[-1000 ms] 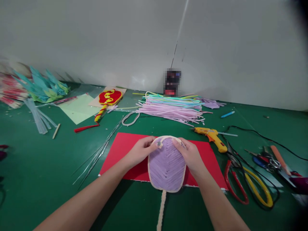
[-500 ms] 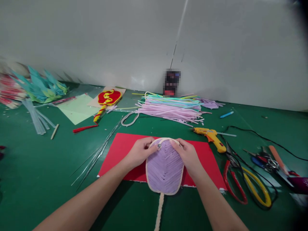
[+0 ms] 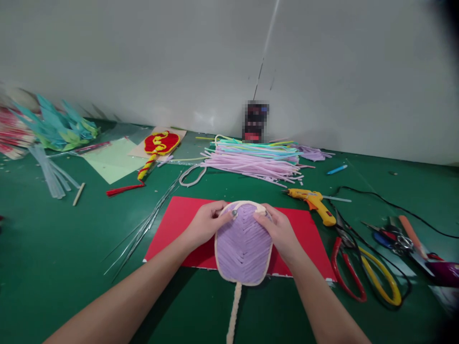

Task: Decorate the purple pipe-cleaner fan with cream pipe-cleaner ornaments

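A purple hand fan (image 3: 244, 248), made of pipe cleaners in a chevron pattern with a cream rim, is held over a red sheet (image 3: 190, 212). Its twisted cream handle (image 3: 234, 308) points toward me. My left hand (image 3: 208, 223) is closed on the fan's upper left edge, thumb on the front face and fingers behind. On the upper right edge, my right hand (image 3: 279, 228) pinches the fan the same way. A cream pipe cleaner (image 3: 247, 204) curves across the top between both thumbs. The fingers behind the fan are hidden.
Pink and blue pipe cleaners (image 3: 251, 162) are piled at the back. A yellow glue gun (image 3: 313, 199), pliers (image 3: 346, 272) and scissors (image 3: 394, 241) lie right. Left are a red-and-yellow fan (image 3: 168, 142), thin wires (image 3: 147, 222) and clear glue sticks (image 3: 48, 172).
My right thumb has shifted slightly, and a cream end now shows above it at the fan's top right. Both hands keep their hold, and the fan sits slightly higher in view.
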